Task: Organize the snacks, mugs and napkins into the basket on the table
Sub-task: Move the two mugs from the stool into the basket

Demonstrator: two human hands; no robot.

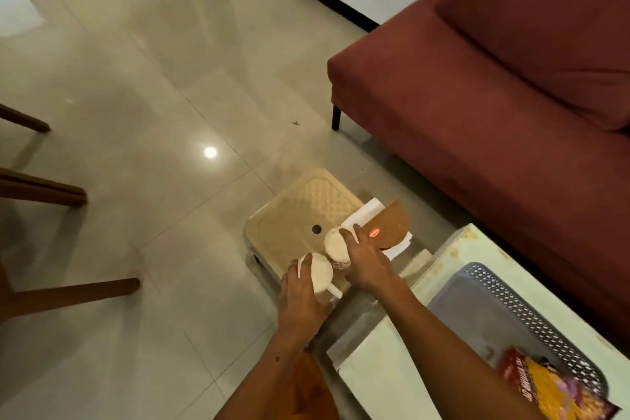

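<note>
Two white mugs stand on a beige plastic stool (289, 215) on the floor. My left hand (300, 300) is closed around the nearer mug (322, 273), whose handle points toward me. My right hand (366, 259) grips the farther mug (335, 244). Behind my right hand, white napkins (364, 211) lie on the stool's right edge, with a brown half-round snack pack (392, 225) on top. The grey perforated basket (531, 320) sits on the pale table (381, 375) at lower right and holds a yellow and red snack bag (552, 389).
A dark red sofa (494, 95) fills the right side behind the stool and table. Brown wooden chair legs (44, 191) reach in from the left over the glossy tiled floor (153, 78).
</note>
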